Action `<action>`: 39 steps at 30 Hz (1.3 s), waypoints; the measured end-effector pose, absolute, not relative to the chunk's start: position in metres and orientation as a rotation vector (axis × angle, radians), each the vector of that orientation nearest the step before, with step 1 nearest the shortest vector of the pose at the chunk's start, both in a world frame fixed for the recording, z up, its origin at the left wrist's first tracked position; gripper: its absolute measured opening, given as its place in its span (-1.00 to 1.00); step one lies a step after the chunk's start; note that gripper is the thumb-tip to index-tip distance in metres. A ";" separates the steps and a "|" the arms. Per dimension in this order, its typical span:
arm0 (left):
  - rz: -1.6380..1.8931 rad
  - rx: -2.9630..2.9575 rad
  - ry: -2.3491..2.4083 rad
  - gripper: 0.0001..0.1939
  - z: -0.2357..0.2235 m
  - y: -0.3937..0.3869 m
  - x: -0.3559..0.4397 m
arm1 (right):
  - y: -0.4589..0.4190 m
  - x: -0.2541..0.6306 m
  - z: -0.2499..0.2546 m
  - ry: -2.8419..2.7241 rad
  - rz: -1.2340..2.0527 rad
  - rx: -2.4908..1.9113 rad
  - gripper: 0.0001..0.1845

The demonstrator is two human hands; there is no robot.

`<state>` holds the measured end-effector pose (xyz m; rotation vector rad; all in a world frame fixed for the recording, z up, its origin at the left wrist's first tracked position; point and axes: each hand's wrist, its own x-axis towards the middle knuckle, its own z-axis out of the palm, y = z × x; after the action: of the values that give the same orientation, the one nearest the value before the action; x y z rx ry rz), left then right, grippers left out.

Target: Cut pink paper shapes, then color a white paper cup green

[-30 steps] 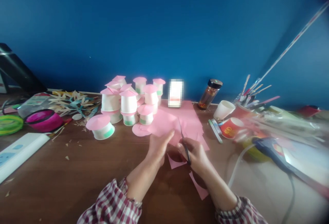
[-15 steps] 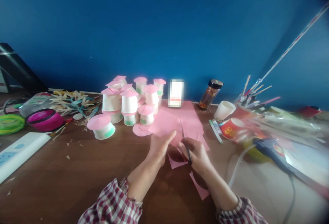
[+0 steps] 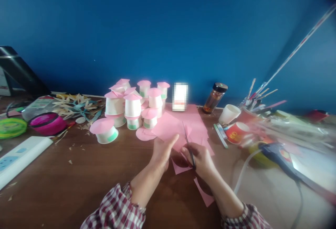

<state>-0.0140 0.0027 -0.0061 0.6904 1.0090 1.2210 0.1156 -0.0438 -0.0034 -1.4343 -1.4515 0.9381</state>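
Between both hands a sheet of pink paper (image 3: 166,127) is held up off the table. My left hand (image 3: 163,151) grips its near left edge, thumb on top and fingers hidden underneath. In my right hand (image 3: 201,157) is a pair of scissors (image 3: 191,152) with dark handles, its blades pointing away at the paper's right part. More pink sheets (image 3: 195,117) lie flat behind. Below the hands are curved pink offcuts (image 3: 181,167). To the left stand several white paper cups with pink paper tops (image 3: 132,104), some stacked, and one short capped cup (image 3: 106,136) apart from them.
A dark-lidded jar (image 3: 215,97), a white cup (image 3: 229,113) and a red cup (image 3: 238,132) stand at right, near a glue gun (image 3: 280,157) with its cord. At left lie a white power strip (image 3: 25,157), a magenta bowl-shaped item (image 3: 47,123) and wood shavings (image 3: 78,106).
The view has shifted very slightly. A small flap of the pink paper now stands up beside the scissor blades; both hands stay almost where they were.
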 end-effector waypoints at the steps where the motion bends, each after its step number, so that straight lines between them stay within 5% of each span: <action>1: 1.231 0.684 1.011 -0.63 -0.007 0.003 -0.014 | -0.044 0.116 -0.004 -1.455 0.932 -1.436 -0.81; 39: 1.192 0.737 1.022 -0.67 0.008 -0.004 -0.012 | -0.044 0.118 -0.003 -1.464 0.894 -1.392 -0.66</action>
<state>-0.0117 -0.0045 0.0077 0.7367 1.0223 1.1918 0.1180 -0.0436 -0.0033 -1.3919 -1.4645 0.8935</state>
